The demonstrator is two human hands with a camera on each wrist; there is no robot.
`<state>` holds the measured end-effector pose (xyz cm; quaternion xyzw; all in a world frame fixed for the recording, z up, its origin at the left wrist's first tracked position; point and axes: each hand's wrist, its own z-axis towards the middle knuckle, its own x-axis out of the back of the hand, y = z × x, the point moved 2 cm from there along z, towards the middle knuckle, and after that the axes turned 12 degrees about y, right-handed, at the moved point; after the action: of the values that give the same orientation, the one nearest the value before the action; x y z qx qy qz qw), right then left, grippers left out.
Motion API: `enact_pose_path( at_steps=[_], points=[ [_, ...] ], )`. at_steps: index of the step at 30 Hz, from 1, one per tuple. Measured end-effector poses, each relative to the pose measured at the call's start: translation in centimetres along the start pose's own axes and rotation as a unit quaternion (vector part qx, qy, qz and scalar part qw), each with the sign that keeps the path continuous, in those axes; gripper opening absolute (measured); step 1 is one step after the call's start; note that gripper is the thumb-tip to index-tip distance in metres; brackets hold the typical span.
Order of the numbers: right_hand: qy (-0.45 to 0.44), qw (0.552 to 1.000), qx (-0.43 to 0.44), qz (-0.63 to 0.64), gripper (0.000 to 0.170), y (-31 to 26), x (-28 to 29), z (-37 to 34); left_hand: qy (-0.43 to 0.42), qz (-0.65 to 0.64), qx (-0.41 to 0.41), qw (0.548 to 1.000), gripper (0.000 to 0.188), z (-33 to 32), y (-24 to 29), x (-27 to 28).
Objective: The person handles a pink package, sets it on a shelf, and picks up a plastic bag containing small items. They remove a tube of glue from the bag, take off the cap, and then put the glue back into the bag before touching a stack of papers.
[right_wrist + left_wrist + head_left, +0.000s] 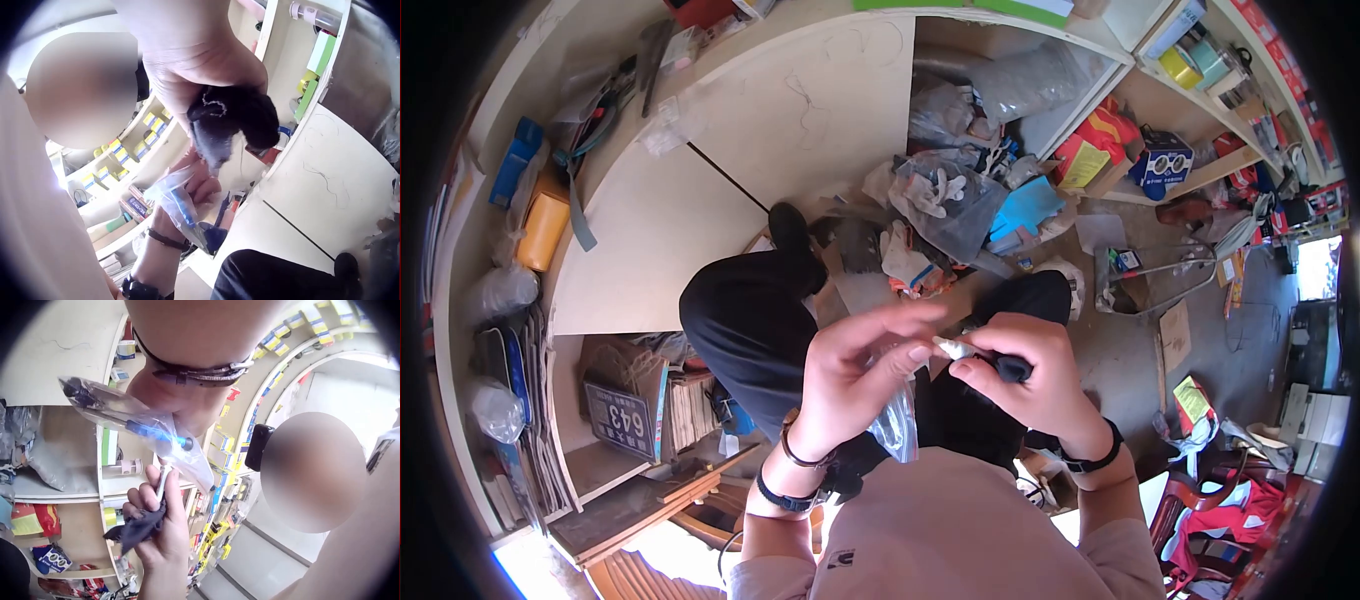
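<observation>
My left hand (855,375) holds a clear plastic bag (103,406), its thumb and forefinger reaching toward my right hand. Inside the bag are a slim tool with a bright blue section (147,431) and a dark end. My right hand (1035,365) grips a bunched black cloth (234,115) in its curled fingers. Between its thumb and fingers it also pinches a small, slim white piece (161,482), whose tip points at the left thumb. Both hands meet closely above the lap. In the right wrist view, the cloth hides most of the right fingertips.
Bags and work gloves (905,260) lie heaped on the floor ahead. Cream cabinet doors (800,110) and packed shelves curve around the front and left. A metal-framed carrier (1155,275) stands on the floor at right, and a chair with red cloth (1225,525) behind it.
</observation>
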<state>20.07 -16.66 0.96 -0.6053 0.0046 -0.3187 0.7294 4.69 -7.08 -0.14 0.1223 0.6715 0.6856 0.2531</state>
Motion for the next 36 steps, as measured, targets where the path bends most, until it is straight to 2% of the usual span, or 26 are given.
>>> enact_pose_path(
  at_steps=[1,2,3,4,6,9,12,14,16,17,18,19,20,21,22,23,24,25,26,27,28,29,30,32,34,36],
  points=[
    [-0.002,1.000,0.001,0.000,0.021,0.2,-0.1,0.1,0.078,-0.059,0.072,0.993,0.011,-0.3,-0.3,-0.1],
    [0.019,0.994,0.080,-0.071,0.021,0.2,-0.2,0.3,0.080,-0.059,0.071,0.993,0.011,-0.4,-0.5,0.5],
    [0.040,0.976,0.161,-0.143,0.021,0.1,-0.2,0.5,0.008,-0.005,0.073,0.997,0.017,-0.3,-1.1,1.2],
    [0.040,0.974,0.170,-0.142,0.021,0.0,-0.2,0.6,-0.061,0.049,0.070,0.994,0.024,-0.2,-1.7,1.6],
    [0.018,0.934,0.242,-0.261,0.025,-0.4,-0.4,0.5,-0.074,0.125,0.042,0.989,0.028,-0.2,-1.9,1.3],
    [0.001,0.900,0.290,-0.327,0.026,-0.4,-0.6,0.2,-0.070,0.169,0.029,0.983,0.031,0.1,-2.4,1.3],
    [-0.021,0.889,0.313,-0.334,0.024,0.0,-0.5,0.1,-0.104,0.205,0.053,0.972,0.033,0.0,-3.3,1.3],
    [-0.022,0.890,0.314,-0.330,0.022,0.0,-0.6,0.1,-0.101,0.201,0.022,0.974,0.033,-0.1,-4.1,1.3],
    [-0.028,0.930,0.265,-0.253,0.019,0.9,-0.8,0.0,-0.130,0.147,0.053,0.979,0.030,-0.2,-5.0,1.7],
    [-0.019,0.963,0.209,-0.166,0.016,1.0,-0.9,0.1,-0.144,0.135,0.042,0.979,0.020,-0.1,-5.0,1.9],
    [-0.030,0.983,0.148,-0.106,0.018,2.7,-1.2,-0.5,-0.167,0.152,0.042,0.973,0.019,0.1,-4.8,2.0],
    [-0.077,0.996,0.045,-0.019,0.018,3.9,-1.4,-1.4,-0.190,0.162,0.003,0.968,0.020,0.2,-4.2,2.0],
    [-0.124,0.988,-0.058,0.069,0.019,4.2,-1.6,-1.5,-0.211,0.172,-0.035,0.961,0.021,0.4,-3.7,1.9],
    [-0.204,0.952,-0.176,0.148,0.025,4.4,-1.5,-1.5,-0.238,0.165,-0.056,0.955,0.021,0.3,-4.5,2.1],
    [-0.279,0.888,-0.291,0.222,0.031,4.1,-1.4,-1.8,-0.270,0.149,-0.054,0.950,0.023,0.3,-4.7,2.2],
    [-0.299,0.823,-0.411,0.255,0.035,3.4,-1.4,-2.2,-0.287,0.139,-0.050,0.947,0.024,0.2,-4.5,2.1],
    [-0.314,0.704,-0.486,0.410,0.030,4.6,-2.0,-3.5,-0.303,0.129,-0.045,0.943,0.026,0.1,-4.4,1.9],
    [-0.322,0.624,-0.506,0.502,0.029,6.4,-2.6,-4.7,-0.295,0.110,-0.083,0.945,0.027,-0.1,-5.0,1.9],
    [-0.326,0.533,-0.517,0.585,0.031,7.7,-3.0,-5.4,-0.290,0.150,-0.043,0.944,0.012,-0.5,-5.1,2.0],
    [-0.296,0.556,-0.499,0.595,0.031,7.6,-3.1,-5.5,-0.288,0.144,0.033,0.946,0.013,-0.6,-4.3,2.0],
    [-0.298,0.558,-0.497,0.594,0.031,7.5,-3.2,-5.8,-0.283,0.136,0.111,0.943,0.014,-0.7,-3.7,2.0],
    [-0.185,0.831,-0.346,0.395,0.030,8.1,-2.8,-5.4,-0.277,0.135,0.110,0.945,0.014,-0.7,-4.6,2.1],
    [-0.055,0.979,-0.138,0.142,0.030,6.0,-2.3,-4.1,-0.242,0.137,0.113,0.954,0.021,-0.8,-6.2,2.7],
    [-0.062,0.992,-0.085,-0.070,0.023,2.3,-0.4,-2.9,-0.159,0.139,0.118,0.970,0.029,-1.0,-7.6,4.3],
    [-0.045,0.994,0.018,-0.096,0.016,2.1,-0.6,-2.9,-0.158,0.111,0.121,0.974,0.031,-1.3,-7.4,4.5],
    [-0.026,0.994,0.044,-0.094,0.011,2.4,-1.3,-3.2,-0.165,0.102,0.081,0.978,0.032,-1.4,-8.5,4.4]
  ],
)
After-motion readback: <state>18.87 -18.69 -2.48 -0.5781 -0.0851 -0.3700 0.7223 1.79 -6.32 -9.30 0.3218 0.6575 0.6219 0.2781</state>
